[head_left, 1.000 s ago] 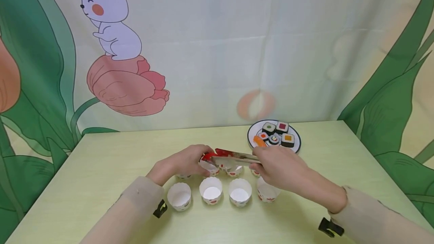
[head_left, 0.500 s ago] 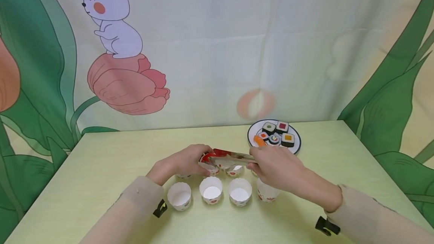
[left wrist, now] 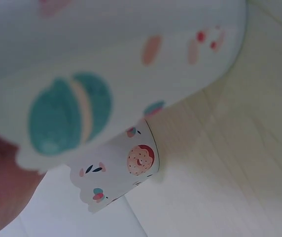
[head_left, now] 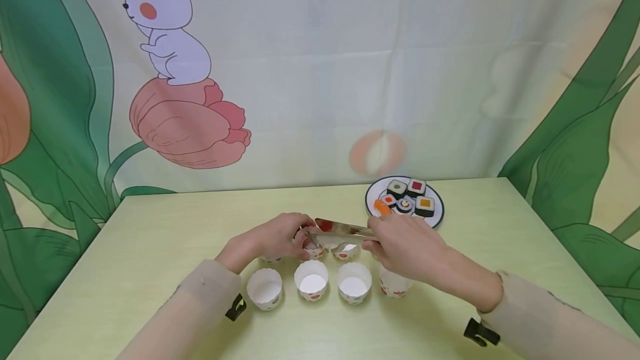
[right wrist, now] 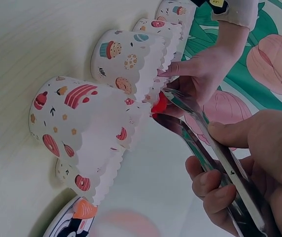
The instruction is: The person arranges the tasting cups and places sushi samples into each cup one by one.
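On my feed, the right hand [head_left: 412, 244] grips metal tongs [right wrist: 233, 174], their tips at something red [right wrist: 159, 104] by a back-row cup [head_left: 315, 253]. My left hand [head_left: 277, 235] holds that cup near its rim.

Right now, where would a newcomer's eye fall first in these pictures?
The big white cartoon rabbit, upper left on the printed fabric backdrop, probably comes first. Below, silver metal tongs in the right grip reach over white patterned paper cups. Behind them, to the right, a blue-rimmed white plate holds sushi pieces.
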Tool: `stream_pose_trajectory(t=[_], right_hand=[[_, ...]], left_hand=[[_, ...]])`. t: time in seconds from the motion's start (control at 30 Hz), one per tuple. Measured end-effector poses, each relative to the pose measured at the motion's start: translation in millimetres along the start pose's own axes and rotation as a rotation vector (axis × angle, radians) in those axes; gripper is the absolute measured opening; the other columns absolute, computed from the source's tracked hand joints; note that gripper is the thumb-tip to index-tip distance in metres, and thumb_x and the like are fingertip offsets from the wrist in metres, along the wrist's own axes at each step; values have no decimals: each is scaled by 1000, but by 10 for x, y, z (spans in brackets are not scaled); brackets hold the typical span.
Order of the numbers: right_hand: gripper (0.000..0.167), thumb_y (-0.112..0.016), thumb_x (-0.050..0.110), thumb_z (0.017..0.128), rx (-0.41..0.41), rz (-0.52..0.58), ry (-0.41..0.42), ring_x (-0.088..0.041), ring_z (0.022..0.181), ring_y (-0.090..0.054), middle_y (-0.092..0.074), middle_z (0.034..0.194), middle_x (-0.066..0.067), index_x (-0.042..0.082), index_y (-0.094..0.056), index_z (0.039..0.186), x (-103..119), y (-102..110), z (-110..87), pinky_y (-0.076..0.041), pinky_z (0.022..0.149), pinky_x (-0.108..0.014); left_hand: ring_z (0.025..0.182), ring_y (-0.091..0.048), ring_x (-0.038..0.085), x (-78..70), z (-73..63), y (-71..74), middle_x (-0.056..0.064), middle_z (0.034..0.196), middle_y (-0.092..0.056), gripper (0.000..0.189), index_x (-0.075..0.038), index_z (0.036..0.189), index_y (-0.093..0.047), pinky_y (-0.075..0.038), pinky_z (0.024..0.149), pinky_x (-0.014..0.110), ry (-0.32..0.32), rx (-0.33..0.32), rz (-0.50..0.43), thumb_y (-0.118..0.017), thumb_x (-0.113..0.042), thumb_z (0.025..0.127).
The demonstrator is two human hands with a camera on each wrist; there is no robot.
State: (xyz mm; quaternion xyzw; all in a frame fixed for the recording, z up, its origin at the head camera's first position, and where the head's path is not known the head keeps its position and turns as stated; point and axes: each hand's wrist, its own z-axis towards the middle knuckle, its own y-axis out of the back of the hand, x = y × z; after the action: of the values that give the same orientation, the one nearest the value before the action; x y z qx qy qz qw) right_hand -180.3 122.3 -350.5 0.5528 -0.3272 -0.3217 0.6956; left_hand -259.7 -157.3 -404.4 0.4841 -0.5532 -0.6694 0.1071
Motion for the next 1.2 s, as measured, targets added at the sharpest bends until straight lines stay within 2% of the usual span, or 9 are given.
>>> stream_pose_trajectory(t=[0.23, 0.6, 0.83, 1.03, 1.2], right_hand=[[31, -73, 30, 97, 7, 2, 6, -10, 51, -42, -46, 60, 6, 15, -54, 78, -50, 50, 15, -33, 44, -25], [27, -74, 30, 97, 27, 26, -18, -10, 52, -44, -48, 62, 8, 14, -58, 82, -127, 103, 42, -35, 43, -25], [24, -74, 29, 96, 18, 52, -35, -10, 52, -44, -48, 63, 7, 15, -59, 83, -163, 108, 11, -35, 43, -26], [27, -75, 32, 96, -1, 33, -49, -12, 54, -45, -48, 65, 6, 15, -58, 84, -213, 107, -19, -36, 44, -28], [27, -76, 31, 95, -14, 10, -50, -12, 55, -45, -48, 66, 5, 14, -57, 87, -258, 120, -43, -37, 45, -28]], left_hand=[[98, -58, 20, 1, 26, 20, 1, 107, -63, 53, -1, 127, -61, -49, 93, 38, 4, 3, 3, -87, -13, 83], [105, -59, 18, -12, 66, 52, 3, 117, -65, 57, -1, 131, -60, -49, 98, 40, 46, 7, 0, -88, -16, 83], [110, -60, 19, -8, 67, 49, 4, 122, -65, 58, -2, 132, -61, -48, 101, 40, 44, 9, 13, -88, -16, 84], [107, -60, 19, -11, 63, 51, 3, 118, -65, 55, -2, 130, -62, -49, 99, 40, 28, 0, 24, -88, -14, 83], [105, -60, 19, -18, 61, 48, 3, 117, -65, 55, -2, 131, -61, -49, 98, 39, 42, 0, 28, -87, -15, 84]])
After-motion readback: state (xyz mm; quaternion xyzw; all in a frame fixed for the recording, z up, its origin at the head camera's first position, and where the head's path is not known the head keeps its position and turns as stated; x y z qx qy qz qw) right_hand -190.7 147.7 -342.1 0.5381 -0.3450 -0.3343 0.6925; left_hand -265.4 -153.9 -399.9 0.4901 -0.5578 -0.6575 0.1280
